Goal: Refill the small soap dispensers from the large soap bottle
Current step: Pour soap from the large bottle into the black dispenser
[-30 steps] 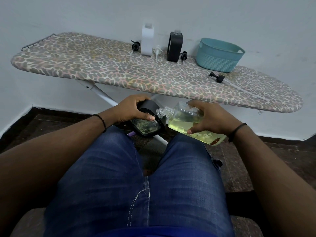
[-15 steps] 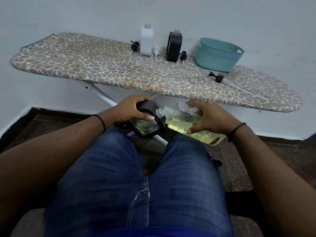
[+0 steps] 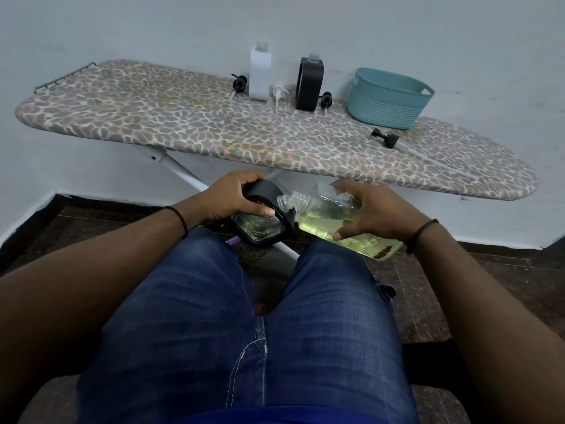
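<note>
**Plastic, cloth and denim**

The large soap bottle (image 3: 333, 218) is clear glossy plastic, the dispenser (image 3: 263, 218) matt black with a shiny transparent window. The ironing board (image 3: 189, 130) wears printed cloth over white metal legs. The teal basket (image 3: 388, 101) is textured matt plastic; the jeans (image 3: 250, 332) are blue denim.

A single head-worn wide-angle camera looked forward and down from the seated person's own eye level, close over the lap (image 3: 253, 325), with the ironing board (image 3: 214, 133) beyond against the wall (image 3: 153, 26).
</note>
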